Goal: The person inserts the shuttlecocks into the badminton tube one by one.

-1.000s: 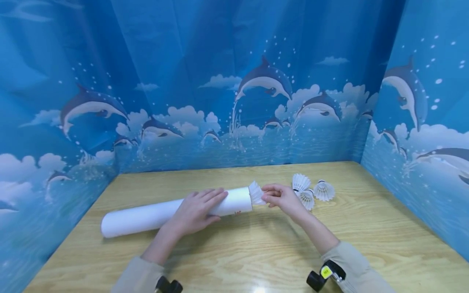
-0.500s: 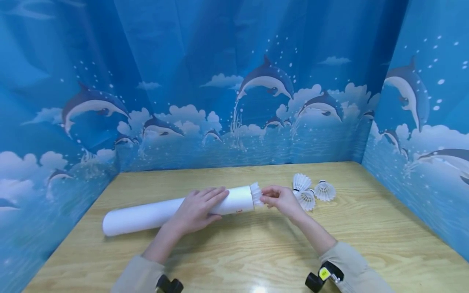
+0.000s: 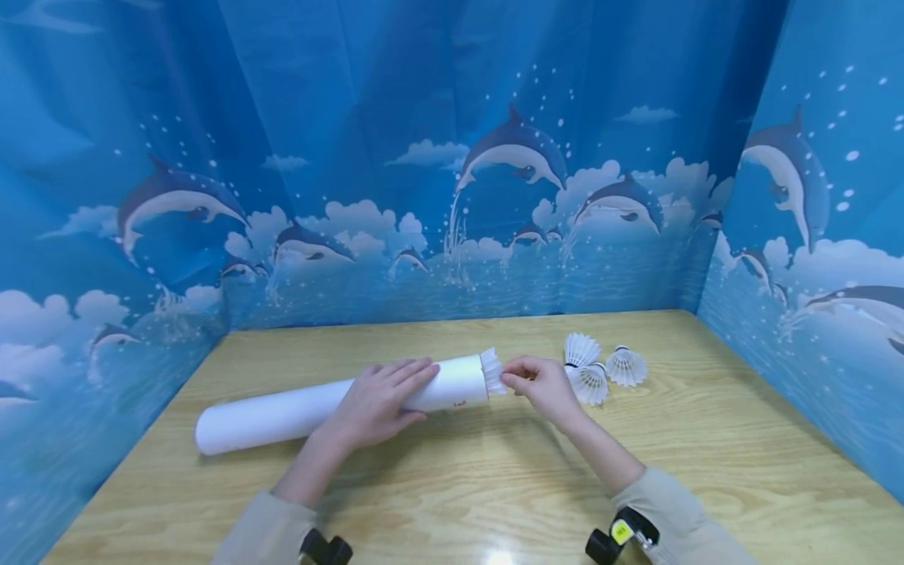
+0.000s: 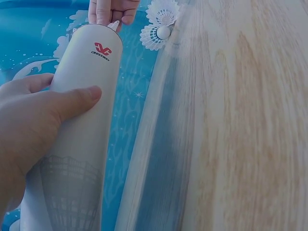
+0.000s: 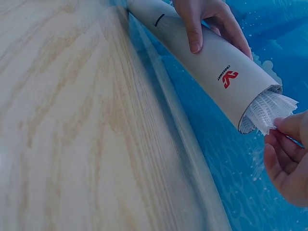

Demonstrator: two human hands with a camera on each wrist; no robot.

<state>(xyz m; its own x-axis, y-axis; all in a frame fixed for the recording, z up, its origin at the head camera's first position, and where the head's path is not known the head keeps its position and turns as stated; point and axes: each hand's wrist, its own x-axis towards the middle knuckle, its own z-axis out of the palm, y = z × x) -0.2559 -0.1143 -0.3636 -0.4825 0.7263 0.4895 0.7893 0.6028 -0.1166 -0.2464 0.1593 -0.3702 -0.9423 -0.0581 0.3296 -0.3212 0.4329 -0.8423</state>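
Right wrist: R grip point(image 5: 292, 166) pinches shuttlecock point(image 5: 265, 110); L grip point(image 5: 208, 8) wide rnd tube point(image 5: 204, 65).

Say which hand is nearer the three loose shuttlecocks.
Right. The right hand is beside the loose shuttlecocks, pinching another shuttlecock; the left hand is farther off, gripping the tube.

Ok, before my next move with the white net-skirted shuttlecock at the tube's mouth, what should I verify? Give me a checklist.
1. Long white cylindrical tube steadied: ok, the left hand grips it.
2. White net-skirted shuttlecock held: ok, the right hand pinches its skirt edge.
3. Shuttlecock wholly in or wholly out: not ok, its skirt sticks partly out of the tube.
4. Position of its base inside: cannot tell, hidden by the tube.
5. Three loose white shuttlecocks clear of the tube: ok, they lie apart on the light wood-grain table.
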